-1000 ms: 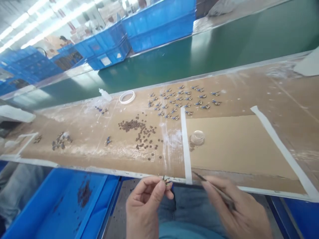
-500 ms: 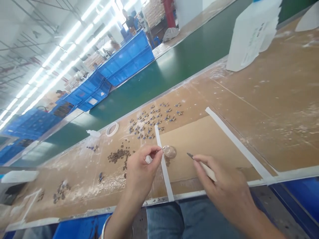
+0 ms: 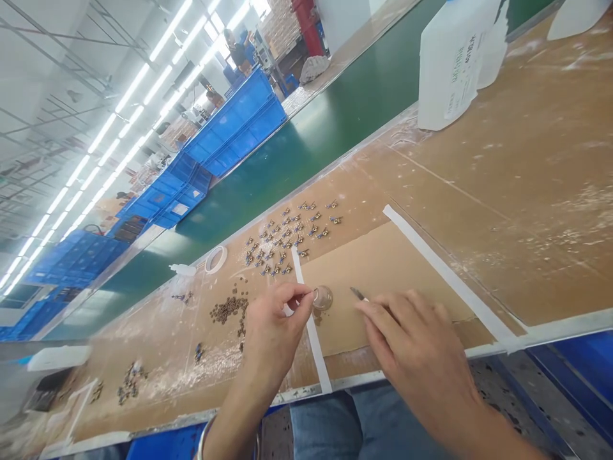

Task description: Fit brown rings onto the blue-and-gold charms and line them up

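Note:
My left hand (image 3: 275, 326) is closed in a pinch beside a small clear cup (image 3: 322, 298). Whatever lies between its thumb and forefinger is too small to make out. My right hand (image 3: 414, 354) grips a slim tool with a dark pointed tip (image 3: 357, 293), whose handle is mostly covered by the fingers. The tip points left toward the cup, apart from it. That cup stands on a cardboard sheet (image 3: 368, 268) near a strip of white tape (image 3: 313, 348). Behind my left hand are many small blue and gold pieces (image 3: 287, 239) and a pile of brown discs (image 3: 227, 309).
A white tape roll (image 3: 216, 260) and a small white bottle (image 3: 183, 269) lie toward the back left. Large white jugs (image 3: 445, 70) stand at the far right. Beyond the table's back edge runs a green belt (image 3: 330, 102), with blue crates (image 3: 239, 121) past it.
My right hand has turned over the tool, so its pale handle, visible before, is now mostly hidden. The tool tip sits slightly farther left. My left hand keeps its pinch by the cup.

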Demonstrator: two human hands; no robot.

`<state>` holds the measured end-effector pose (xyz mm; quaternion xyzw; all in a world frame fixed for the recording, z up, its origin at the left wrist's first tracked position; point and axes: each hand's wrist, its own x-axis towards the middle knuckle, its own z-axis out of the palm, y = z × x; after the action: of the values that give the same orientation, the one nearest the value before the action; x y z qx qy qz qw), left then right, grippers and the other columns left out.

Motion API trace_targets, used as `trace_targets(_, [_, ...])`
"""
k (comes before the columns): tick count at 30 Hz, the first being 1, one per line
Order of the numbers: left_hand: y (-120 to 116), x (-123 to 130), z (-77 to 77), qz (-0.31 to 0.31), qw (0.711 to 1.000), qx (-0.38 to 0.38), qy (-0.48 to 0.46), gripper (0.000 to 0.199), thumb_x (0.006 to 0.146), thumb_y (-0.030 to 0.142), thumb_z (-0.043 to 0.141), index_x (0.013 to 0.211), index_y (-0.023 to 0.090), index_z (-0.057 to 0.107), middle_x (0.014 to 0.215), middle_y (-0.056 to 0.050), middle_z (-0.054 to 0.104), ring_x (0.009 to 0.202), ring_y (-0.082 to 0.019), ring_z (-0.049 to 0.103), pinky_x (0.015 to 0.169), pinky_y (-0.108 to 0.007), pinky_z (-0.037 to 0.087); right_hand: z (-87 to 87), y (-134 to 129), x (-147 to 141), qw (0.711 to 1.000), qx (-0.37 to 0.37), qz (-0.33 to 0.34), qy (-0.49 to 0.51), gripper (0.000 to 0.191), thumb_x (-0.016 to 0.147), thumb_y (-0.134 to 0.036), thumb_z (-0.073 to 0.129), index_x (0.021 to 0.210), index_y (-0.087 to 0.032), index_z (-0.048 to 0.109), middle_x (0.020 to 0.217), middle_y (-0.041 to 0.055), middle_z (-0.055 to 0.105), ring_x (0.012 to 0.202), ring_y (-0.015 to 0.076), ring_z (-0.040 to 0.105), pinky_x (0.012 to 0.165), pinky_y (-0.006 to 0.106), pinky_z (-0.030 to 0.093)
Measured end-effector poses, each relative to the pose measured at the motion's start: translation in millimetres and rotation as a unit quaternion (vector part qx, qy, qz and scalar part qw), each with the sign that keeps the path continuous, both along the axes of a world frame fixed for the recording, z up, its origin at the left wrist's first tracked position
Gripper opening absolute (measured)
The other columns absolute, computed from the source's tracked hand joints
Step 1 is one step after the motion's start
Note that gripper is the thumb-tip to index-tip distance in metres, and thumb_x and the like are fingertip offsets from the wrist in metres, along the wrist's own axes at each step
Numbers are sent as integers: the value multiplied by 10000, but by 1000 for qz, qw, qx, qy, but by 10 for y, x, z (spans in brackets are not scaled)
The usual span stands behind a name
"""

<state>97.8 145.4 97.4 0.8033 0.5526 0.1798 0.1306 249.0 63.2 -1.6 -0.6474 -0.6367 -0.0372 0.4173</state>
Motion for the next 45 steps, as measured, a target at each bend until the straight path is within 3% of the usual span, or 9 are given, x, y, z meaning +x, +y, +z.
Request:
trace_targets(6, [-375,-603,35,163,982,-2,-93,119,774,336,733,802,226,769,772,2,765,702,-161,688,665,-255,533,14,-18,27,999,0,4,-33,248,985,-189,449,1043,-198,690,1056,63,707,896,257,579,686,378,310])
trace_targets(10, [-645,-1043,-142,264,955,-28,-131,170,745,368,765,815,213,776,779,-5,777,753,-179,718,752,-271,558,17,-11,46,999,17,22,-41,249,999,-235,442,1040,-183,683,1096,81,709,927,277,606,695,391,363])
trace_targets(13, [-775,-1218,-300,316,937,-28,-146,182,732,375,769,796,205,773,765,-6,775,756,-183,719,763,-272,557,-1,1,41,998,35,17,-40,187,983,-270,513,1047,-200,674,1093,65,718,936,281,628,712,399,409])
trace_targets(20, [-843,-1324,-466,328,932,-49,-149,201,745,397,746,773,201,776,741,-12,773,719,-180,713,702,-250,548,-102,-19,23,999,25,17,-36,126,963,-297,575,1047,-244,653,1088,29,734,942,270,666,756,407,458])
trace_targets(27, [-789,-1285,-449,331,935,-75,-103,202,749,405,737,764,209,781,736,-7,778,708,-181,712,708,-255,538,-96,0,13,999,24,16,-38,106,955,-303,593,1014,-245,659,1040,20,746,917,273,677,739,406,468])
trace_targets(38, [-770,-1236,-447,340,937,-46,-65,199,755,401,716,743,210,768,691,1,765,681,-188,714,681,-265,527,-49,17,29,997,33,14,-64,85,938,-261,613,1001,-227,658,1009,25,753,888,261,668,642,370,375])
trace_targets(45, [-766,-1220,-448,340,938,-51,-41,202,765,401,708,742,210,768,696,-2,768,669,-189,711,660,-269,522,-49,20,31,997,38,18,-65,99,921,-239,637,1010,-207,665,1000,43,750,875,273,668,656,376,383])
